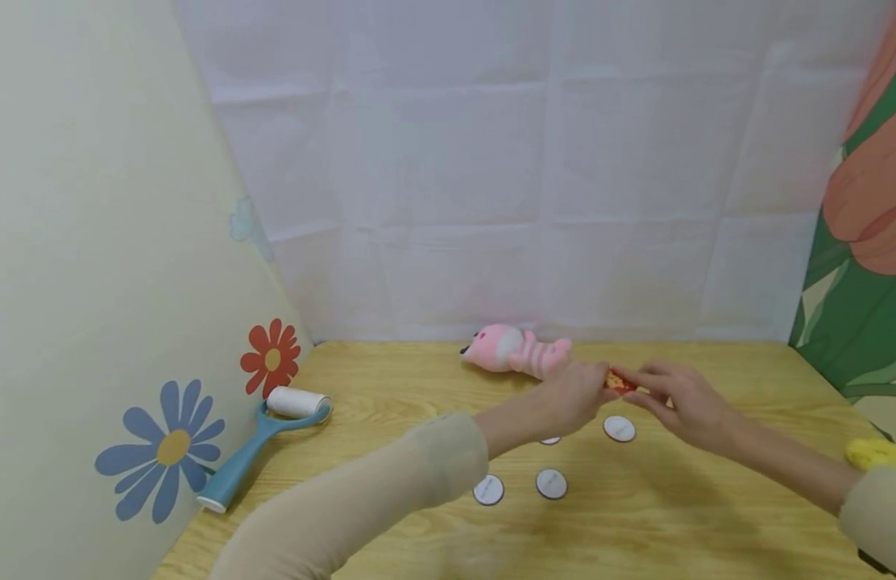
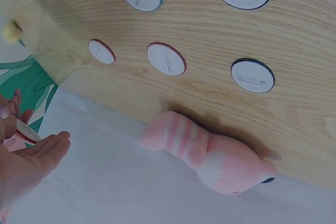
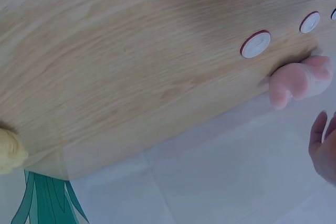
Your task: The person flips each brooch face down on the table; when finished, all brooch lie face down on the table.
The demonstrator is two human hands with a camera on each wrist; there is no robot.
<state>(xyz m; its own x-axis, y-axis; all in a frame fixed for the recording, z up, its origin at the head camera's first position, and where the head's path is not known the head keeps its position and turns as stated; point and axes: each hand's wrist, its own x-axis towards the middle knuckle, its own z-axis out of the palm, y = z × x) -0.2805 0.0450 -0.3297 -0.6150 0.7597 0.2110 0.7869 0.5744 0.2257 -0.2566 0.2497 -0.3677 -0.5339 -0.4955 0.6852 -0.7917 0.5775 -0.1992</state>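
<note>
Between my two hands is a small red and yellow button badge, raised above the table. My left hand holds its left side, and my right hand pinches its right side between thumb and forefinger. In the left wrist view the badge shows a white back and red rim beside my left hand. Only some fingers of my right hand appear in the right wrist view. Below the hands, several round badges lie pin side up, among them one with a red rim and one with a dark rim.
A pink striped plush toy lies at the back of the wooden table, by the white cloth backdrop. A blue-handled lint roller is at the left edge. Something yellow and fluffy sits at the right.
</note>
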